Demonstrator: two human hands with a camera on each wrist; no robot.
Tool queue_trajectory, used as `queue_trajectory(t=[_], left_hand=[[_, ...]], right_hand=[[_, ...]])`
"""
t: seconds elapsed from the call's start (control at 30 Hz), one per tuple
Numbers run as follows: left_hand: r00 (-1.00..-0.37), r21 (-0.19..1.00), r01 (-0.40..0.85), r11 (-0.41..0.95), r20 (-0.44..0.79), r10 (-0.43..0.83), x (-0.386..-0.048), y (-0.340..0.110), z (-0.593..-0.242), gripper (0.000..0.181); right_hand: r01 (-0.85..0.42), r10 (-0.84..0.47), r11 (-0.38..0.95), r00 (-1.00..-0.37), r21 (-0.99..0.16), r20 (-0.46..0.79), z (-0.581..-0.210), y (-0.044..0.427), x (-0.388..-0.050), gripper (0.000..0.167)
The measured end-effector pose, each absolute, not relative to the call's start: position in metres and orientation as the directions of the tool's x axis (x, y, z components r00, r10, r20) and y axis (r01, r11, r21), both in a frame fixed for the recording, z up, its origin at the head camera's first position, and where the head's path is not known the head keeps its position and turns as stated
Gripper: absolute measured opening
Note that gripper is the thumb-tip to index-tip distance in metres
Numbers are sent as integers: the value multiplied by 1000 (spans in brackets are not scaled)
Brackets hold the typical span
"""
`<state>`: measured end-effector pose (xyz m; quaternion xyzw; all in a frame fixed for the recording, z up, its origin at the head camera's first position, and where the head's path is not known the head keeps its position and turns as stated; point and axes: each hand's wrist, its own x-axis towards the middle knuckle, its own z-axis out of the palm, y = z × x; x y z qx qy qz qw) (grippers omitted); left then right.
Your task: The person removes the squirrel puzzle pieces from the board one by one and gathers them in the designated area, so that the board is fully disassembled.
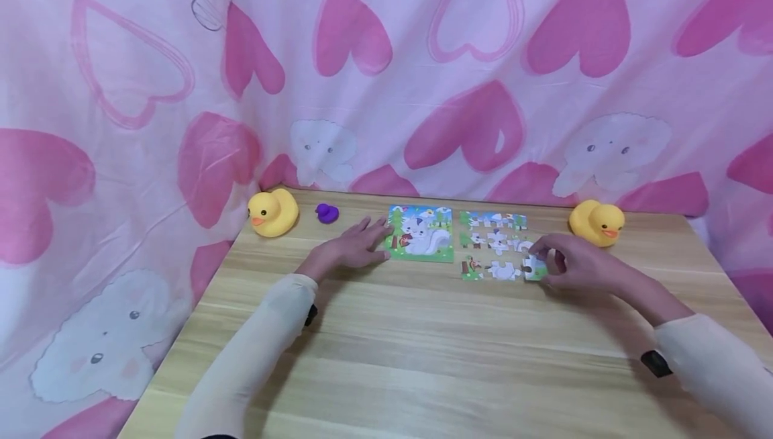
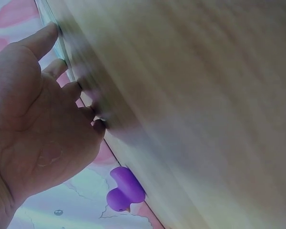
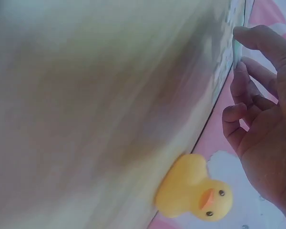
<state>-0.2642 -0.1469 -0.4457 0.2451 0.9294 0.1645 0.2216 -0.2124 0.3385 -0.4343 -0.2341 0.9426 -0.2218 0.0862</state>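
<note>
A square picture card [image 1: 423, 237] with a white squirrel lies on the table, and the fingertips of my left hand [image 1: 353, 246] rest at its left edge, fingers spread and nearly straight. To its right, several jigsaw pieces [image 1: 496, 243] lie in three rows with small gaps between them. With thumb and index finger my right hand [image 1: 580, 266] pinches a puzzle piece [image 1: 535, 268] at the lower right corner of these rows. In the right wrist view, the thin edge of that puzzle piece [image 3: 237, 51] shows between thumb and fingers, the other fingers curled.
A yellow rubber duck [image 1: 274, 213] and a small purple duck [image 1: 327, 213] stand at the table's back left. Another yellow duck [image 1: 596, 223] sits behind my right hand. A pink heart-patterned curtain [image 1: 362, 110] hangs along the back and left of the wooden table [image 1: 423, 358].
</note>
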Motion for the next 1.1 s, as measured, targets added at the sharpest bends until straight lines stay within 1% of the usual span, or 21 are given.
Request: queue_trajectory(t=[0.17, 0.3, 0.43, 0.67, 1.1], left_hand=[[-778, 433, 364, 825, -345, 525, -263, -145, -444, 72], [-777, 422, 372, 827, -345, 526, -264, -143, -446, 73], [-778, 420, 387, 821, -329, 535, -265, -141, -447, 74], [-772, 416, 411, 811, -316, 552, -263, -140, -448, 74], [-782, 449, 392, 803, -296, 548, -262, -140, -447, 74]], right_hand=[[-364, -470, 796, -875, -483, -115, -442, 347, -208, 47], [-369, -481, 787, -869, -495, -117, -447, 348, -207, 46], [-364, -473, 800, -872, -478, -128, -446, 347, -206, 48], [-383, -485, 807, -864, -450, -134, -444, 345, -206, 48], [-356, -468, 817, -869, -454, -160, -446, 337, -208, 51]])
